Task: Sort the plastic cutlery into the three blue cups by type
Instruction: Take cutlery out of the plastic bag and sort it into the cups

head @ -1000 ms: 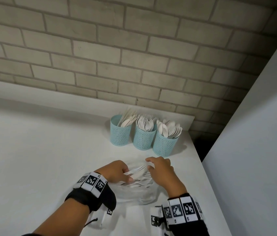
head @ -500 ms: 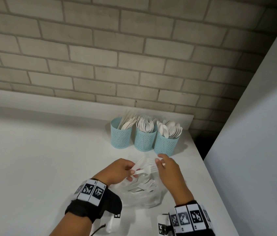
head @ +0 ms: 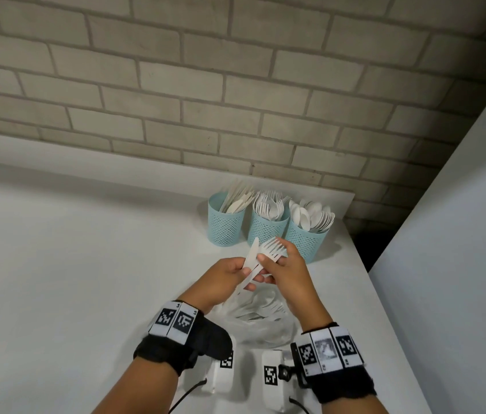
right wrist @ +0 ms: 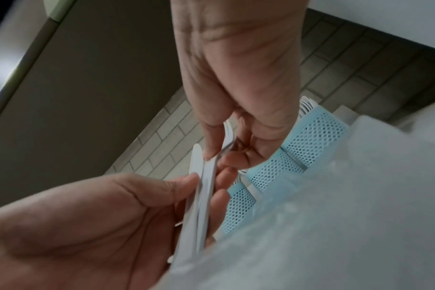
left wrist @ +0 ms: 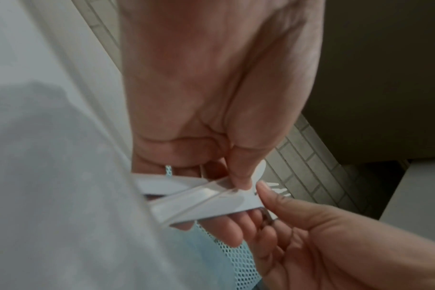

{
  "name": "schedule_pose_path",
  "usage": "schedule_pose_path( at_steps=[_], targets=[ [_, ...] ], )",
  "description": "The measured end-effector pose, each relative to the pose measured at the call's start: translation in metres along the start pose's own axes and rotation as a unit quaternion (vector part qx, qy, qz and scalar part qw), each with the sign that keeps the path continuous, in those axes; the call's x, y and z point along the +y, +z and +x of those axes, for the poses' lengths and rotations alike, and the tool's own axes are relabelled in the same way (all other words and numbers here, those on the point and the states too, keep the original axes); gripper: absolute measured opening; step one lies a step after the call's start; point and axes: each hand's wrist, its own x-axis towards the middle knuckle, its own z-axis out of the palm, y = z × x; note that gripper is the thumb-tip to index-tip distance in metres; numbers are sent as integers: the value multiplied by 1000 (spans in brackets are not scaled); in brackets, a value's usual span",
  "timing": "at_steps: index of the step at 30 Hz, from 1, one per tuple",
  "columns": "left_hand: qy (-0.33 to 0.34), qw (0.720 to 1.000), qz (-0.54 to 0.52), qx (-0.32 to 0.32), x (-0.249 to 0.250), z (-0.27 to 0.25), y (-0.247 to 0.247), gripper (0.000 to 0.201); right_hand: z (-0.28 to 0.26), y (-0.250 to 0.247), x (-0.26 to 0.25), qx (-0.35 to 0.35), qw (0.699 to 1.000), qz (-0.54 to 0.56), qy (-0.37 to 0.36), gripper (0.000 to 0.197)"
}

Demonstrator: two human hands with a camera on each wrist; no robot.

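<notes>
Three blue cups (head: 265,227) sit in a row at the far right of the white table (head: 71,279), just past both hands. From the head view, the left cup holds knives, the middle one forks, the right one spoons. The left hand (head: 223,279) is pinching a small bundle of white cutlery (head: 252,264), with a knife blade pointing up and away toward the cups. The right hand (head: 289,270) has its thumb and fingers closed on a fork (head: 273,249) at the top of that bundle, tines pointing to the far side. Near me, under the hands, there's a clear plastic bag (head: 262,324) with more cutlery inside, so I'd say the sorting isn't finished.

Left wrist view: the left hand (left wrist: 211,98) has its thumb pressed down on the flat handles (left wrist: 201,198), fingers curled under them. The right hand's thumb tip (left wrist: 263,188) touches the same bundle from the right.

Right wrist view: the right hand (right wrist: 236,88) nips the fork neck while the left hand (right wrist: 99,215) clamps the handles (right wrist: 201,196) between thumb and fingers. The cups (right wrist: 281,166) lie straight beyond, close.

My guess: the fork gets pulled free along its length, and the right hand is nearer to the middle cup.
</notes>
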Motion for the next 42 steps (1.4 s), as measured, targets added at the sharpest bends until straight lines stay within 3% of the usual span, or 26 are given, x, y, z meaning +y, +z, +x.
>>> schedule_pose_path(
  at_steps=[3, 5, 12, 17, 22, 25, 28, 33, 36, 39, 40, 42],
  targets=[
    [5, 1000, 7, 5, 1, -1, 3, 27, 0, -2, 0, 3, 1000, 6, 5, 20],
    [3, 1000, 21, 9, 2, -2, 5, 28, 0, -5, -1, 15, 1000, 6, 8, 15],
    [-4, 1000, 17, 1, 10, 0, 13, 25, -1, -13, -2, 43, 998, 39, -17, 11],
    [-9, 1000, 18, 16, 15, 3, 17, 27, 1, -25, -7, 101, 989, 104, -42, 11],
    [-25, 996, -19, 78, 13, 8, 20, 21, 15, -46, -24, 164, 973, 140, -78, 17],
    [-22, 990, -60, 123, 12, 9, 21, 20, 28, -59, -43, 230, 949, 170, -134, 19],
    [4, 989, -69, 128, 17, 8, 21, 21, 42, -62, -66, 261, 930, 149, -210, 20],
    [23, 987, -84, 133, 25, 9, 16, 17, 78, -44, -82, 245, 930, 54, -268, 17],
    [31, 986, -78, 143, 24, 10, 14, 16, 97, -34, -74, 229, 932, -73, -271, 17],
    [25, 986, -55, 155, 21, 11, 12, 11, 110, -26, -66, 193, 924, -217, -250, 20],
    [25, 986, -53, 156, 20, 11, 11, 17, 115, -24, -62, 182, 918, -267, -231, 22],
    [18, 987, -48, 155, 18, 12, 10, 27, 123, -22, -53, 164, 884, -398, -183, 25]
  ],
)
